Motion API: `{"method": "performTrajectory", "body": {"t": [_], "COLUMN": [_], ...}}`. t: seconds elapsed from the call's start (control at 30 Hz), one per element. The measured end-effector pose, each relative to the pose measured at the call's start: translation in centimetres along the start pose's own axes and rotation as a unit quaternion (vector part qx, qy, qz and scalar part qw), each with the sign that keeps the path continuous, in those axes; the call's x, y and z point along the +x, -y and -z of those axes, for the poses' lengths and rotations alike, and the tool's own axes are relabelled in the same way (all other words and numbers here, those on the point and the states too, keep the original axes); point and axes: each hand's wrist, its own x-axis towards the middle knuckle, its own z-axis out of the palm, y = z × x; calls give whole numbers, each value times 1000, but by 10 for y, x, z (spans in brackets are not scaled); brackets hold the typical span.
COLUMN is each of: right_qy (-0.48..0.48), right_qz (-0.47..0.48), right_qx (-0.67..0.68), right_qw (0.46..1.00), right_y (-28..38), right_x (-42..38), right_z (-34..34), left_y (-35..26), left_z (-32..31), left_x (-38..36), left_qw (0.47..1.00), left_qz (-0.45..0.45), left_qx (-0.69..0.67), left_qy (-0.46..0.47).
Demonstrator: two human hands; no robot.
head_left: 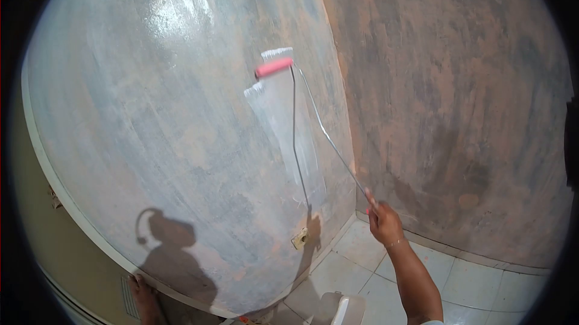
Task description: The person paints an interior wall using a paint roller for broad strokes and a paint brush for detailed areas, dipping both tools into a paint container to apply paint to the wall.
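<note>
My right hand (386,223) is closed around the handle of a paint roller (274,67), with a long bent metal rod reaching up and left. The pink roller sleeve rests on the wall (199,138) over a streak of wet white paint (283,114). At the lower left, my left hand (145,301) lies near the pale trim along the wall's edge. Its fingers look stretched out, with nothing visible in them, and its lower part is cut off by the frame.
A yellowed electrical box (300,238) is set low in the wall. A brown unpainted wall (446,83) meets it at the corner. White floor tiles (416,264) lie below, with a pale tray (342,310) at the bottom edge. A door-like panel (66,234) stands left.
</note>
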Motion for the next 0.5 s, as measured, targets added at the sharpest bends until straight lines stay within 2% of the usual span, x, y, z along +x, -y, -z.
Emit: {"method": "performTrajectory", "body": {"t": [0.07,0.17,0.23,0.27,0.37,0.4,0.5], "right_qy": [-42,-2,67,106,139,162,195], "right_qz": [50,17,-20,-35,-54,-71,-95], "right_qx": [25,50,-5,-12,-4,-15,-21], "right_qw": [998,999,998,994,989,984,976], "right_y": [15,12,-14,-32,-56,-60,-69], "right_x": [33,16,-41,-78,-189,-222,-263], "right_z": [9,-8,-35,-49,-58,-54,-46], "left_y": [3,14,17,14,-2,-5,-9], "left_z": [3,11,9,5,-4,-3,0], "left_x": [5,10,11,8,-3,-4,-6], "left_qw": [999,1000,998,998,999,998,995], "left_qz": [-4,-9,-21,-23,-30,-38,-44], "left_qx": [23,20,-27,-35,16,43,63], "left_qy": [25,0,53,49,10,34,70]}}
